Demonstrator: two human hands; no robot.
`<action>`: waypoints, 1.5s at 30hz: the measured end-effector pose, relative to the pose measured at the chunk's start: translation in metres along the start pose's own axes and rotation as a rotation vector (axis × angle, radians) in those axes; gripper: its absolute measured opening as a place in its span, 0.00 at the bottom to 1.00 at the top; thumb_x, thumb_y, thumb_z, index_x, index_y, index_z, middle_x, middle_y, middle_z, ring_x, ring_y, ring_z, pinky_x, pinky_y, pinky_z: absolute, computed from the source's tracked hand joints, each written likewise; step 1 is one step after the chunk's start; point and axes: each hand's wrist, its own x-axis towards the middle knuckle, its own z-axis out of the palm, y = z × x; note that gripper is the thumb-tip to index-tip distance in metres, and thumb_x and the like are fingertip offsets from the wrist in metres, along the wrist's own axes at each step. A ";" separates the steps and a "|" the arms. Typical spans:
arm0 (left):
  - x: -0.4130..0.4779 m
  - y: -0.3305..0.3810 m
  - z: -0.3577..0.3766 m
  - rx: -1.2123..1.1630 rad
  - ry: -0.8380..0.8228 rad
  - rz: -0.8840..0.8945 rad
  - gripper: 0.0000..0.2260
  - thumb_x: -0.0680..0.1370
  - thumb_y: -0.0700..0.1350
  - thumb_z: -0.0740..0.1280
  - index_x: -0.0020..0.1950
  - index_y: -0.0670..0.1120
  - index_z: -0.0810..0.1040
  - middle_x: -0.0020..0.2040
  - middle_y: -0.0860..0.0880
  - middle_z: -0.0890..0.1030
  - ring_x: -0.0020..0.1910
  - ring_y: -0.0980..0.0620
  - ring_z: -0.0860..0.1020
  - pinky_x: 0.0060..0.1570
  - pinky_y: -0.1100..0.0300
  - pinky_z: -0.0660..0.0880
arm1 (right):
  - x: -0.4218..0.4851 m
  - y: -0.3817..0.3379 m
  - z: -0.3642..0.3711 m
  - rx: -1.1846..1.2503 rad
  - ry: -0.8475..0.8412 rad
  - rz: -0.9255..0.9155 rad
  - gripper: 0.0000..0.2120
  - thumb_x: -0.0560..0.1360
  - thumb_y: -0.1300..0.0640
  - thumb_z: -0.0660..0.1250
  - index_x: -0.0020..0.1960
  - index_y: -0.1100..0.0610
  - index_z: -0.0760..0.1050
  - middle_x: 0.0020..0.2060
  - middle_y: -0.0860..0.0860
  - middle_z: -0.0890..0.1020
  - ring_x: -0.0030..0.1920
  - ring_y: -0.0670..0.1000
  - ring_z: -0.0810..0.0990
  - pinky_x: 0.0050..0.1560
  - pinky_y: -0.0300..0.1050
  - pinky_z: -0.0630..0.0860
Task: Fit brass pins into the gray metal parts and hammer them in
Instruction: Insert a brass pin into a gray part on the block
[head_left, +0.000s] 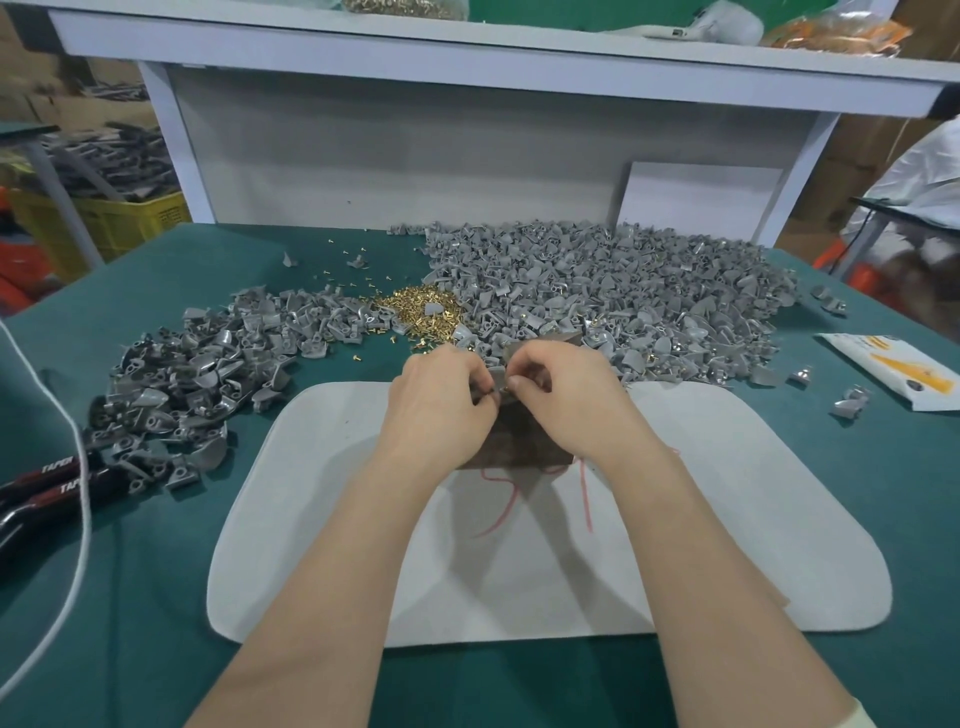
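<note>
While pinching gray metal part (497, 373) in curled fingers of left hand (441, 397), with right hand (563, 395) pinching at same part, likely feeding 1 pin (too small to confirm): work held over dark block (519, 441) on gray mat (727, 519). Align shank squarely with hole; press until head seats; lay part flat on block before striking. Brass pins (415, 306) heaped beyond hands, between 2 heaps of gray parts (623, 291). No hammer identifiable; red-handled tool (47, 483) far left.

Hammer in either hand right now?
No, the left hand and right hand both pinch a gray part over the block.
</note>
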 end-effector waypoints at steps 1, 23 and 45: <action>0.000 0.000 0.000 0.001 0.001 0.001 0.02 0.75 0.44 0.68 0.45 0.49 0.80 0.50 0.48 0.78 0.56 0.44 0.73 0.57 0.49 0.72 | 0.000 -0.001 0.000 -0.024 -0.002 -0.010 0.04 0.75 0.60 0.65 0.48 0.56 0.78 0.38 0.47 0.76 0.41 0.48 0.72 0.42 0.39 0.65; 0.002 -0.003 0.001 -0.058 -0.005 -0.017 0.01 0.74 0.44 0.68 0.44 0.47 0.79 0.47 0.48 0.82 0.52 0.45 0.78 0.53 0.50 0.75 | 0.001 -0.006 0.005 -0.130 -0.027 -0.036 0.05 0.76 0.60 0.62 0.50 0.56 0.76 0.45 0.50 0.73 0.48 0.53 0.74 0.46 0.43 0.67; 0.004 -0.008 -0.002 0.021 0.087 -0.140 0.04 0.74 0.45 0.67 0.40 0.48 0.77 0.46 0.49 0.80 0.49 0.44 0.77 0.51 0.49 0.75 | -0.017 0.024 -0.035 0.318 -0.043 0.377 0.06 0.77 0.58 0.64 0.54 0.53 0.73 0.39 0.52 0.80 0.23 0.43 0.76 0.25 0.39 0.73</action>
